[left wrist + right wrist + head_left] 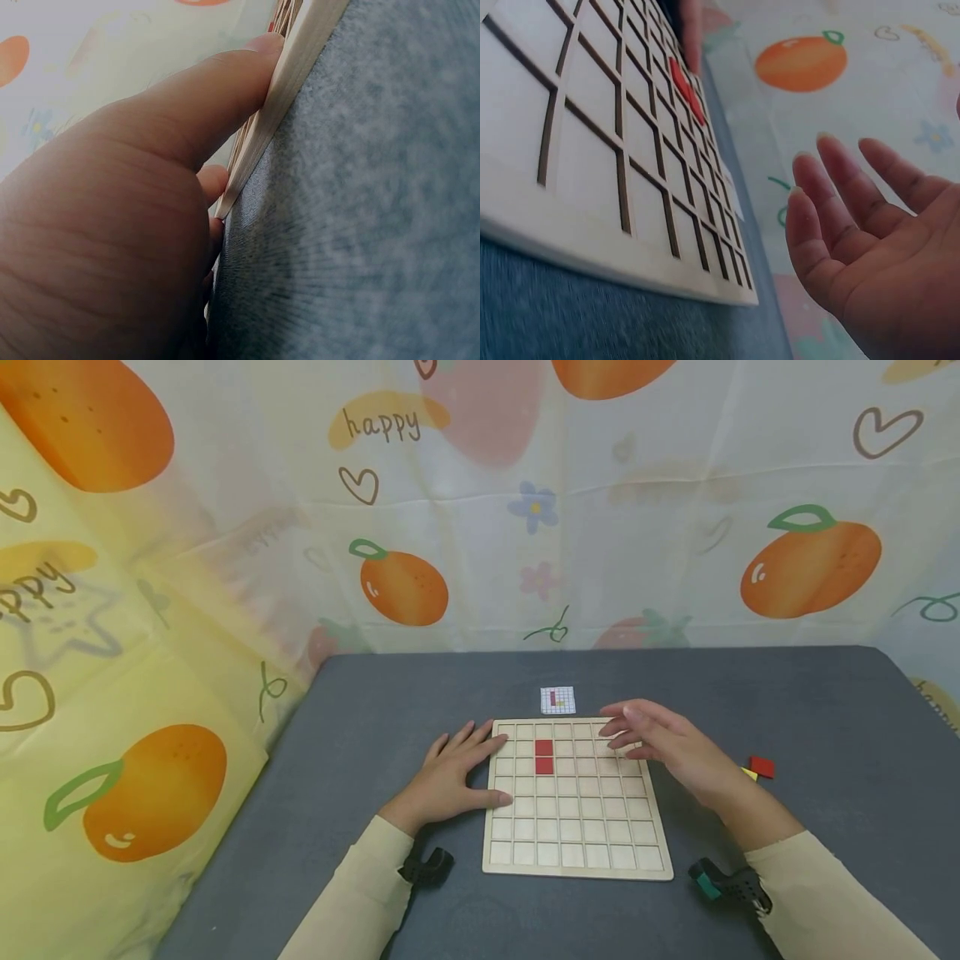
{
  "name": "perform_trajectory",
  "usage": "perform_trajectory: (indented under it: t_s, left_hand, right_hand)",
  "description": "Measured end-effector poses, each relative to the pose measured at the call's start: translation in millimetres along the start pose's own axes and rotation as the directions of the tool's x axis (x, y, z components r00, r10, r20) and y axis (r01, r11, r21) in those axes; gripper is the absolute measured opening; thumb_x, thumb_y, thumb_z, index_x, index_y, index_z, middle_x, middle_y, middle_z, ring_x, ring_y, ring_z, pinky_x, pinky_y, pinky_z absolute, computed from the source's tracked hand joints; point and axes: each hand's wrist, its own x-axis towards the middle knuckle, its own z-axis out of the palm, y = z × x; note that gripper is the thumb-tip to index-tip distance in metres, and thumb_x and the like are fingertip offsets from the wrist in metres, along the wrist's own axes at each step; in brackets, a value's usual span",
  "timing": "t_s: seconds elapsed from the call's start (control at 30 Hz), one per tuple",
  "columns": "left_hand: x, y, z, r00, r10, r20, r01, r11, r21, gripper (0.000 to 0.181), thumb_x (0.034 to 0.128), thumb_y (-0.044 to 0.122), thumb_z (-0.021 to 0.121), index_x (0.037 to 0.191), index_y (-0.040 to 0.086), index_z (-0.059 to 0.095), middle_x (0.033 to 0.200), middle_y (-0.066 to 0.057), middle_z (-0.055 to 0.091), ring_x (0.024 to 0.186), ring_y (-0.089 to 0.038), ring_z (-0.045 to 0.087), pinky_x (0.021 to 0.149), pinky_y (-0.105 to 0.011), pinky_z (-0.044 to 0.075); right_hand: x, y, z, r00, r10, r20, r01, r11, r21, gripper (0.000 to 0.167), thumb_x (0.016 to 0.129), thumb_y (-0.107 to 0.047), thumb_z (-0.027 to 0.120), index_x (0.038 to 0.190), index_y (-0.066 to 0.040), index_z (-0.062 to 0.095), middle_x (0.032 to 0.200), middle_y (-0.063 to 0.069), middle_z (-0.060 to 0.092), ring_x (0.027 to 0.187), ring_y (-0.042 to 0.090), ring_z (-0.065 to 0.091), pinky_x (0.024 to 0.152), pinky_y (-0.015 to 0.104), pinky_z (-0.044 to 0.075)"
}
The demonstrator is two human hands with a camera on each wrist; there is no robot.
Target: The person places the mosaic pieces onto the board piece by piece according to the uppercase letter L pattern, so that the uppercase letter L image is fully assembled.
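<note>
Left hand (452,782), spread, touches board (577,872); right hand (681,750) relaxed

Grid board (577,873): pale wood tone, square lattice pattern. Inset tiles (543,766): solid red. Pattern card (558,700): white, fine printed grid, reddish bar, yellow mark. Loose tiles: one red tile (762,767), one yellow tile (749,773). Tabletop (390,702): dark grey. Fabric backdrop (465,535): white, yellow-tinted at left; printed orange fruits, green leaves, brown heart outlines, blue flower. Sleeves (356,893): plain cream. Wrist mounts (431,868): black; right one, teal section.
</note>
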Motion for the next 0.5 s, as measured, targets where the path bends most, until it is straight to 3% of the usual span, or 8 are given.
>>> perform_trajectory:
  t_s: [0.13, 0.37, 0.5]
  left_hand:
    - [-0.2, 0.1, 0.5, 1.0, -0.002, 0.008, 0.002, 1.0, -0.002, 0.1, 0.0914, 0.072, 0.076, 0.172, 0.03, 0.037, 0.18, 0.006, 0.017, 0.166, -0.021, 0.004, 0.127, -0.06, -0.002]
    - [-0.3, 1.3, 0.0, 1.0, -0.017, 0.004, 0.017, 1.0, 0.001, 0.1, 0.0905, 0.073, 0.077, 0.172, 0.03, 0.038, 0.179, 0.007, 0.018, 0.166, -0.02, 0.004, 0.128, -0.059, -0.002]
    - [-0.2, 1.9, 0.1, 1.0, -0.018, 0.005, 0.018, 1.0, -0.001, 0.1, 0.0904, 0.073, 0.077, 0.172, 0.03, 0.038, 0.18, 0.007, 0.017, 0.166, -0.019, 0.004, 0.128, -0.059, -0.002]
  right_hand:
    - [-10.0, 1, -13, 1.0, -0.029, -0.012, 0.029, 1.0, 0.01, 0.045, 0.121, -0.029, 0.042, 0.152, 0.0, 0.057, 0.137, 0.019, 0.066, 0.12, 0.035, 0.066, 0.1, 0.033, 0.055]
    - [-23.3, 5, -37, 0.997, -0.074, -0.031, 0.075, 0.997, 0.029, 0.047, 0.122, -0.029, 0.035, 0.153, 0.001, 0.053, 0.14, 0.026, 0.061, 0.122, 0.028, 0.065, 0.099, 0.028, 0.054]
    - [-33.0, 12, -52, 0.994, -0.106, -0.033, 0.107, 0.994, 0.028, 0.045, 0.123, -0.025, 0.031, 0.155, -0.002, 0.053, 0.14, 0.023, 0.062, 0.123, 0.026, 0.065, 0.099, 0.026, 0.053]
